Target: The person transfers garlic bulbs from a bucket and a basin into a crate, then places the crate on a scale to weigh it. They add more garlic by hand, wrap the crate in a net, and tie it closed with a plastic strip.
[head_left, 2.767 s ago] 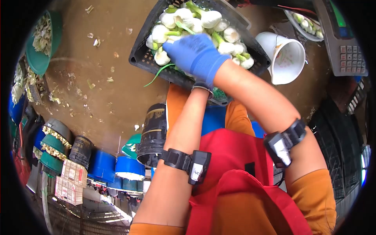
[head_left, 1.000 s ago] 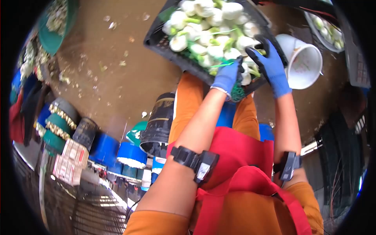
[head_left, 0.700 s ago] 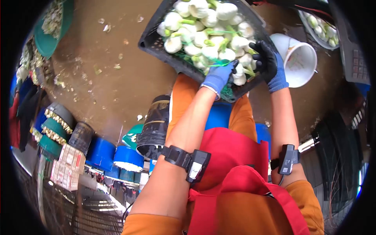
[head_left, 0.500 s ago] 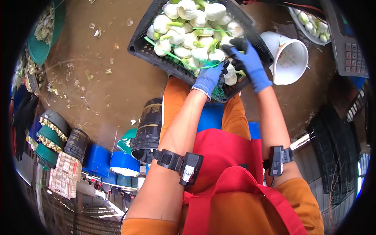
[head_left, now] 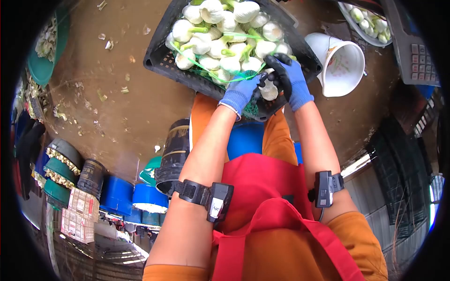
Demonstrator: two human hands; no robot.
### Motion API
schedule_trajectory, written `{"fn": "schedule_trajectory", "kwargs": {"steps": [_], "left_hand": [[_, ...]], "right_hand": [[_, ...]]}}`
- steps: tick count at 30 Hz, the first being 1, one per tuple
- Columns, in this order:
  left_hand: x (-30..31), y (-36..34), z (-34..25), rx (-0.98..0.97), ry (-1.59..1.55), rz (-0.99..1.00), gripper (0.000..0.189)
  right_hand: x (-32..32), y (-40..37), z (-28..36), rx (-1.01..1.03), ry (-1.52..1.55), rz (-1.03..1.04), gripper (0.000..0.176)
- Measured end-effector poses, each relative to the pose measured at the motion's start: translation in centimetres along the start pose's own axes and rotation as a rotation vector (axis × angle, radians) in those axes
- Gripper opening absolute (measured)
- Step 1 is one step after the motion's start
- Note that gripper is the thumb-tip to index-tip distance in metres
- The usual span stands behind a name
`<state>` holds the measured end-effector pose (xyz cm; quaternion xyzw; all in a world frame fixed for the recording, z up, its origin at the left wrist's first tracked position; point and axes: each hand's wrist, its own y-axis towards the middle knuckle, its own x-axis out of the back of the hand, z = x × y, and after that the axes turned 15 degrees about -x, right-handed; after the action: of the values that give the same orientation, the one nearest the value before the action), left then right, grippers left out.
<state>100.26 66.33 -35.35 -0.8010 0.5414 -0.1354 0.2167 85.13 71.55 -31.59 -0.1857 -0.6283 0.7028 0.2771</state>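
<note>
White garlic bulbs point(head_left: 218, 48) with short green stems fill a black plastic crate point(head_left: 159, 58) in front of me. Green netting point(head_left: 251, 109) shows at the crate's near edge, and a thin green strap point(head_left: 199, 67) loops over the bulbs. My left hand point(head_left: 244, 91), in a blue glove with black fingertips, is closed on the strap and netting at the near side. Close beside it, my right hand point(head_left: 290, 77), gloved alike, has its fingers bent together at the strap's right end. A garlic bulb point(head_left: 269, 91) lies just below the fingertips of both hands.
A white bucket point(head_left: 344, 68) lies tipped right of the crate. Beyond it are a bowl of bulbs point(head_left: 370, 28) and a keypad device point(head_left: 422, 63). A black bucket point(head_left: 173, 159) stands by my leg. Blue tubs point(head_left: 117, 194) and stacked pale crates point(head_left: 79, 222) are at lower left.
My right hand has moved down and inward, closer to my left, and its fingers have drawn together. The strap now arcs up toward the right fingers. The whole view has shifted slightly.
</note>
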Motion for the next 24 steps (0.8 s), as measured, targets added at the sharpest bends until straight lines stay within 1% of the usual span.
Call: {"fn": "schedule_trajectory", "kwargs": {"steps": [1, 3, 4, 5, 6, 7, 8, 9, 10, 11, 12, 13, 15, 17, 18, 19, 21, 22, 23, 24], "left_hand": [[0.6, 0.5, -1.2, -0.004, 0.0, 0.002, 0.023], [0.9, 1.0, -2.0, 0.323, -0.242, 0.076, 0.019], [0.5, 0.7, 0.3, -0.243, 0.491, 0.177, 0.017], [-0.3, 0.8, 2.1, -0.241, 0.489, 0.178, 0.017], [-0.9, 1.0, 3.5, -0.22, 0.377, 0.145, 0.018], [-1.3, 1.3, 4.4, -0.196, 0.265, 0.115, 0.02], [-0.9, 1.7, 4.1, 0.01, 0.533, 0.387, 0.024], [-0.7, 1.2, 3.6, 0.011, 0.532, 0.39, 0.024], [-0.1, 0.7, 3.1, -0.056, 0.575, 0.269, 0.022], [0.4, 0.5, 2.7, -0.123, 0.615, 0.147, 0.024], [0.5, 0.7, 2.5, -0.036, 0.6, 0.149, 0.027], [1.2, 0.4, 2.5, -0.145, 0.538, 0.192, 0.029], [0.9, 0.5, 0.0, -0.333, 0.718, 0.145, 0.029], [1.8, 1.0, -2.6, 0.42, 0.256, 0.065, 0.027], [1.9, 0.3, -2.9, 0.437, -0.305, -0.08, 0.028], [1.6, -0.3, -3.3, 0.434, -0.301, -0.078, 0.028], [0.8, -1.3, -3.7, 0.366, -0.325, -0.275, 0.047], [0.9, -1.7, -3.4, 0.367, 0.08, -0.244, 0.049], [0.9, -2.0, -4.2, 0.365, 0.084, -0.241, 0.049], [1.0, -2.1, -5.5, 0.327, 0.291, -0.256, 0.049]], "right_hand": [[0.5, 0.1, -1.0, -0.04, 0.173, 0.056, 0.023], [0.6, -1.3, -1.7, 0.113, 0.353, 0.112, 0.022], [0.6, -1.9, -2.0, 0.111, 0.351, 0.11, 0.022], [-1.1, -4.5, 0.2, 0.146, 0.316, 0.084, 0.019], [-2.6, -6.3, 1.6, 0.18, 0.283, 0.06, 0.016], [-3.2, -7.0, 1.7, 0.31, 0.171, 0.137, 0.017], [-3.1, -6.7, 1.5, 0.257, 0.169, 0.178, 0.018], [-2.9, -6.0, 1.7, 0.21, 0.166, 0.22, 0.02], [-2.5, -5.2, 1.9, 0.192, 0.056, 0.227, 0.024], [-2.1, -4.3, 1.8, 0.173, -0.053, 0.233, 0.029], [-1.9, -3.5, 1.4, 0.284, -0.39, 0.255, 0.038], [-2.0, -1.7, -0.1, 0.686, -0.752, 0.137, 0.038], [-3.0, -1.5, 0.5, 0.77, -0.877, 0.049, 0.03], [-1.6, -1.7, 3.7, 0.137, -0.098, 0.273, 0.029], [-1.0, -0.9, 3.9, 0.115, 0.082, 0.152, 0.025], [0.0, 0.2, 3.2, 0.083, 0.194, 0.143, 0.024], [1.4, 0.7, 1.9, 0.041, 0.305, 0.115, 0.028], [2.0, 0.7, 1.2, 0.071, 0.327, 0.096, 0.032], [2.1, 0.0, 1.2, 0.073, 0.332, 0.095, 0.032], [2.2, -1.0, 1.5, 0.083, 0.3, 0.058, 0.031]]}}
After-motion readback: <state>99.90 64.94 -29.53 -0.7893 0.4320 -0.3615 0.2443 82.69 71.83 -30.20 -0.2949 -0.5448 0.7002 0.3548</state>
